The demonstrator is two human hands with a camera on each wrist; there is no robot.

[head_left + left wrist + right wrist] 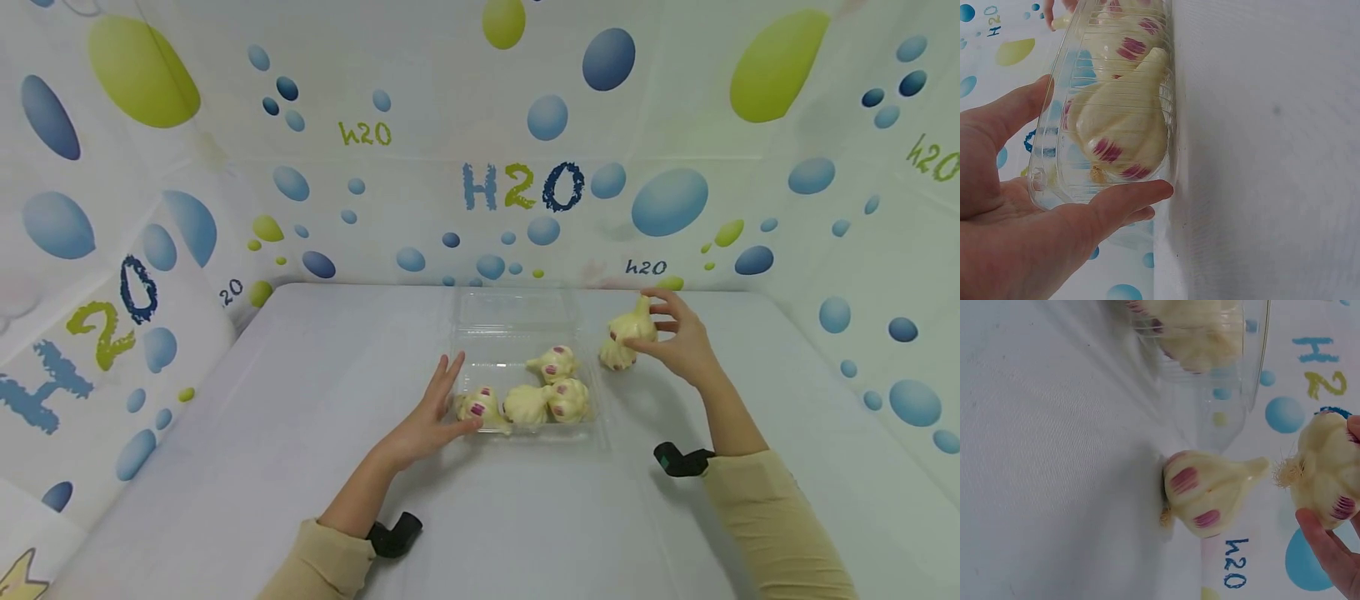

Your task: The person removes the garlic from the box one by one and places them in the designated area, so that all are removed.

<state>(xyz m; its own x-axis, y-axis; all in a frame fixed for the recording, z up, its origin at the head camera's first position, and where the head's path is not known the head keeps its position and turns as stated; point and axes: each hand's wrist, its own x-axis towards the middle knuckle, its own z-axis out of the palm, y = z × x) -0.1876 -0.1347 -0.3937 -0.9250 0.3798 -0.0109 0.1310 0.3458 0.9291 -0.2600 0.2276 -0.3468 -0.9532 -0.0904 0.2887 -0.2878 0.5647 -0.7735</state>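
My right hand (681, 343) pinches a garlic bulb (633, 325) between thumb and fingers, raised off the table. In the right wrist view that held bulb (1329, 472) shows its root tuft and purple streaks. Below it a second garlic bulb (1210, 494) sits on the table. My left hand (427, 419) rests against the left side of a clear plastic container (487, 375), fingers extended along its wall and thumb at the front corner. Several bulbs lie inside the container; the nearest bulb (1122, 122) shows through the wall in the left wrist view.
The container's clear lid (516, 310) stands open at the back. A white table (330, 358) stretches to both sides, backed by a white cloth (420, 225) printed with blue and green drops. Each wrist carries a black camera mount (682, 460).
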